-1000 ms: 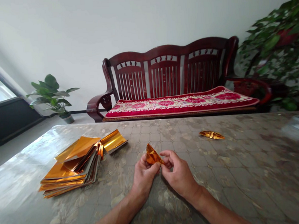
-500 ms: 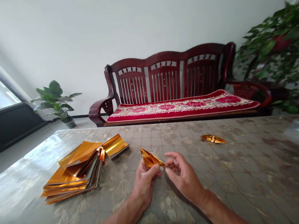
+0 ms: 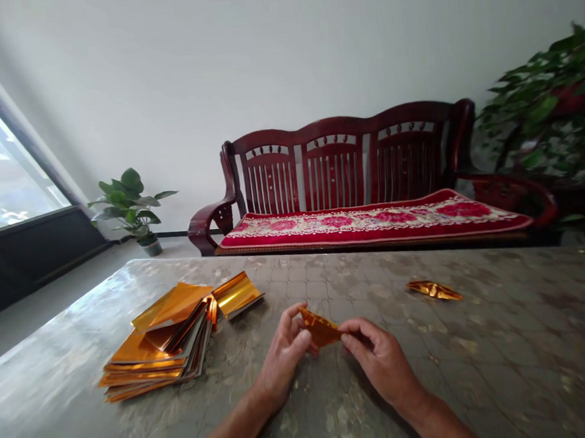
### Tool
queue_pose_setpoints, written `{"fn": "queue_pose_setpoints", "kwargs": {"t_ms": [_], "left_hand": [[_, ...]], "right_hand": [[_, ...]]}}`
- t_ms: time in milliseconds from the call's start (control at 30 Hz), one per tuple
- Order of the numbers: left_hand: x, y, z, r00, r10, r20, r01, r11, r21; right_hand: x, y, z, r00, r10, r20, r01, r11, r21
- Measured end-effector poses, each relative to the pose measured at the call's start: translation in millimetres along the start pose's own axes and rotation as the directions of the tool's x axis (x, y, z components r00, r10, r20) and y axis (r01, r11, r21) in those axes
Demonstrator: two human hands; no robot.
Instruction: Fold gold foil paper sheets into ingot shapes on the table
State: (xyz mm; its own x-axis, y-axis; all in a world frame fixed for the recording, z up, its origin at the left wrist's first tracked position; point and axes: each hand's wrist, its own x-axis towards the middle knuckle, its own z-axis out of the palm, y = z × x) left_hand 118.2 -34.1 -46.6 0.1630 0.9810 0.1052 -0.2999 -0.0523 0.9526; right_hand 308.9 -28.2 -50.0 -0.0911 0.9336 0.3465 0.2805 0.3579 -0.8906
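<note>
A small folded piece of gold foil paper [image 3: 321, 327] is held between both my hands just above the table [image 3: 508, 364]. My left hand [image 3: 283, 356] pinches its left end with thumb and fingers. My right hand [image 3: 381, 359] grips its right end, fingers curled. To the left lies a fanned stack of gold foil sheets [image 3: 156, 345], with one curled sheet [image 3: 238, 294] at its far corner. A finished folded gold piece [image 3: 434, 290] rests on the table to the right.
Beyond the table stands a dark red wooden bench [image 3: 349, 168] with a red floral cushion. A potted plant [image 3: 134, 207] sits on the floor at the left by a window, and a large leafy plant [image 3: 550, 114] fills the right.
The folded gold piece has been turned from pointing upward to lying flatter between my hands. My right hand has closed back onto its right end. The camera view has tilted up slightly.
</note>
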Motion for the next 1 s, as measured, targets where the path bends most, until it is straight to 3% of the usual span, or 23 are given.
{"fn": "queue_pose_setpoints", "kwargs": {"t_ms": [133,267,500,600,733,867,1000], "left_hand": [[9,7,-24,0.998,0.067,-0.013,-0.066,0.996,0.068],[15,10,-27,0.994,0.108,0.013,-0.109,0.979,0.17],[14,7,-29,0.999,0.053,0.01,-0.053,0.955,0.291],[12,11,-35,0.985,0.125,0.119,-0.167,0.862,0.479],[8,16,-38,0.921,0.141,0.363,-0.355,0.689,0.632],[4,18,-34,0.897,0.073,0.436,-0.364,0.683,0.633],[0,21,-28,0.872,0.083,0.483,-0.42,0.633,0.65]], "right_hand": [[3,6,-6,0.998,0.065,0.02,-0.066,0.996,0.06],[3,8,-6,0.994,0.073,0.079,-0.078,0.995,0.059],[2,4,-10,0.99,-0.075,0.117,0.084,0.993,-0.081],[2,4,-16,0.971,-0.144,0.188,0.169,0.978,-0.124],[1,5,-21,0.924,-0.213,0.318,0.277,0.946,-0.169],[1,6,-25,0.892,-0.236,0.386,0.332,0.921,-0.203],[0,5,-29,0.856,-0.246,0.455,0.385,0.89,-0.243]]}}
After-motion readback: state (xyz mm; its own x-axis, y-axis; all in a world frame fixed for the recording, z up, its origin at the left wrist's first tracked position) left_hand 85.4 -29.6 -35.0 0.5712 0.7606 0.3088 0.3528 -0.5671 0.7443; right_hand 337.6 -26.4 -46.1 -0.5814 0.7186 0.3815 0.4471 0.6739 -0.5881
